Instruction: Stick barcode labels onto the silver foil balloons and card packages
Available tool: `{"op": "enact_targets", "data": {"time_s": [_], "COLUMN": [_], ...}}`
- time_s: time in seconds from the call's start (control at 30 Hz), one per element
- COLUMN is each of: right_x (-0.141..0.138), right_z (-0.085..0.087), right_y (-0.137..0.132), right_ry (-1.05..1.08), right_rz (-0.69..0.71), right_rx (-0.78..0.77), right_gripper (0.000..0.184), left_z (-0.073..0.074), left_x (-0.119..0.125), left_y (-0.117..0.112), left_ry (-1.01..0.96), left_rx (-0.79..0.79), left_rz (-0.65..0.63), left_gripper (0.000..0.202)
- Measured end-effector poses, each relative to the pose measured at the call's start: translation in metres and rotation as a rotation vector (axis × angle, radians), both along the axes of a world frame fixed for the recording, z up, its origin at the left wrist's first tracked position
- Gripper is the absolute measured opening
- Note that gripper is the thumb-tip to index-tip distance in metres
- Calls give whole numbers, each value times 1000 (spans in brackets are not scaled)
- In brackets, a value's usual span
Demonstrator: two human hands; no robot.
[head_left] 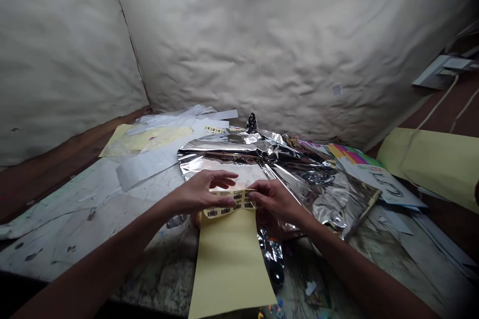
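A yellow backing sheet point(232, 259) hangs toward me over the table's front, with rows of small barcode labels point(224, 211) along its far end. My left hand point(200, 190) grips that end from the left; its thumb lies across the labels, the upper fingers reach out above, and the others are partly hidden behind the sheet. At the right corner of the labels, my right hand point(275, 199) is closed in a pinch on the edge. Just beyond both hands lies a pile of shiny silver foil bags point(239, 152).
White paper strips point(149, 162) and clear plastic point(179, 118) lie at the back left. A black clip point(252, 122) stands behind the foil. To the right are a colourful printed packet point(377, 174), a yellow sheet point(437, 159) and a wall socket with a cord point(445, 70).
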State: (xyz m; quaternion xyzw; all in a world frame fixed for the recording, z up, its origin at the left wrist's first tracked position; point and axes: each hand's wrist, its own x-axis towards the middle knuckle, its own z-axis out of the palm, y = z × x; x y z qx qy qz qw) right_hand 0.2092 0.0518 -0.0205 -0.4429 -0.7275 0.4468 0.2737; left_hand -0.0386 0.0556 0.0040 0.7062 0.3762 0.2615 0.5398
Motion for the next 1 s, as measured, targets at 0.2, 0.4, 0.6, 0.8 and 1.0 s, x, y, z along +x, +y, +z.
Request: {"op": "enact_targets", "data": {"time_s": [0.2, 0.4, 0.6, 0.8, 1.0], "right_x": [-10, -14, -15, -18, 5], "right_z": [2, 3, -1, -2, 44], "right_y": [-10, -18, -21, -22, -21], "right_ry": [-78, -189, -333, -293, -35], "right_rz": [-34, -83, -75, -89, -45], "right_rx": [166, 518, 782, 831, 428], "right_gripper": [12, 12, 17, 12, 5], "left_z": [-9, -9, -24, -30, -22], "left_x": [16, 18, 15, 16, 9], "left_y": [-12, -13, -8, -5, -3], "left_ry": [185, 179, 72, 40, 176], "left_rx": [190, 182, 45, -99, -148], "left_rz": [121, 141, 107, 142, 9], "left_gripper": [24, 28, 36, 39, 54]}}
